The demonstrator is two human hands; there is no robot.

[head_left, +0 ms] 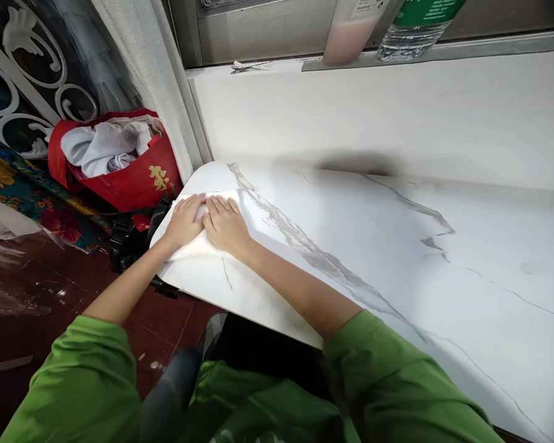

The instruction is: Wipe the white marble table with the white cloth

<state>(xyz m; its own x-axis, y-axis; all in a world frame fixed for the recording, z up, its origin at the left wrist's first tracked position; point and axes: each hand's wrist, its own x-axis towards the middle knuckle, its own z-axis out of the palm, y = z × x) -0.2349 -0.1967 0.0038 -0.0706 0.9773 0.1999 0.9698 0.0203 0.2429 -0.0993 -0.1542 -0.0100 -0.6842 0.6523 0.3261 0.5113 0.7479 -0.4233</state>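
Green sleeves point(78, 369): short, belonging to the person at the surface, both arms stretched forward.
Left hand point(186, 223): palm down on the cloth, fingers extended, gripping nothing.
Right hand point(225, 226): also laid flat on the cloth, just beside the left, fingers straight and together, nothing clasped.
White cloth point(202, 247): spread flat under both hands, near the rounded left end of the surface, partly covered by them.
Marble-patterned surface point(295, 289): white with grey-brown veins, running off to the right.
Black strap point(120, 239): with a buckle, just beside the surface's left edge.
Red tote bag point(133, 181): gold lettering, white fabric point(104, 144) heaped inside, left of the pale curtain point(145, 74).
Window ledge point(286, 64): beyond the surface; a pink-filled bottle point(349, 37) stands near a green-labelled water bottle point(410, 40).
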